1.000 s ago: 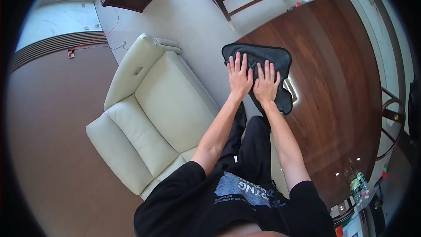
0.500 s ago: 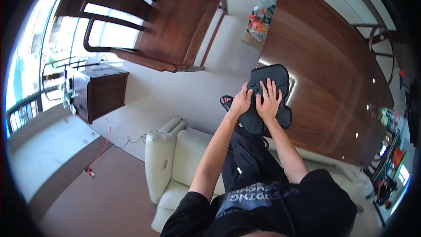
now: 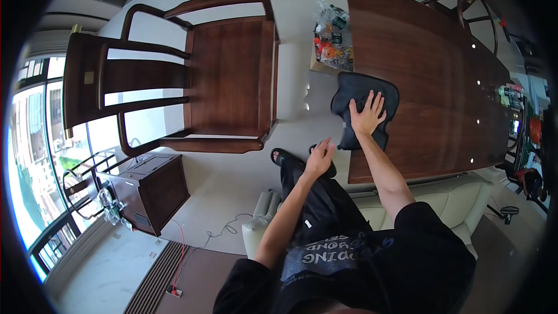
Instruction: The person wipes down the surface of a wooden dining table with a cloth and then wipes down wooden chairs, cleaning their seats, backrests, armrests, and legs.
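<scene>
Your right hand (image 3: 368, 120) lies on a black cushion (image 3: 356, 88), grip spread apart; the cushion juts past the table (image 3: 430, 81) edge; your left hand (image 3: 318, 161) hangs nearby, grip loosely apart.

Black cushion (image 3: 352, 91), brown wood-grained table (image 3: 424, 81), cream sofa (image 3: 427, 202)

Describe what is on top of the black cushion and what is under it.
The right hand lies spread on top of the black cushion. Underneath is the brown table, with the cushion jutting past one edge. The covered part of the tabletop cannot be seen.
</scene>
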